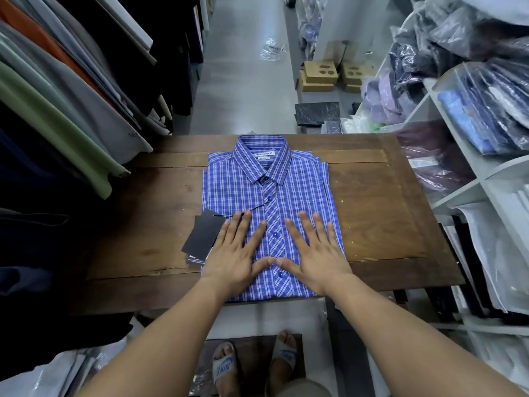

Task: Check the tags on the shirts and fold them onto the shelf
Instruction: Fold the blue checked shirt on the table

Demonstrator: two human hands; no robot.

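Observation:
A blue checked shirt (pixel 269 193) lies folded and buttoned, collar away from me, on the dark wooden table (pixel 378 213). My left hand (pixel 237 253) and my right hand (pixel 315 253) press flat on its lower front, fingers straight and spread, thumbs nearly touching at the button placket. A black hang tag (pixel 201 237) on a thin cord lies on the table just left of the shirt, beside my left hand.
Shirts hang on a rack (pixel 57 96) along the left. White shelves (pixel 469 173) on the right hold shirts bagged in plastic. Cardboard boxes (pixel 320 75) and plastic bags lie on the floor beyond the table. My sandalled feet show below the table edge.

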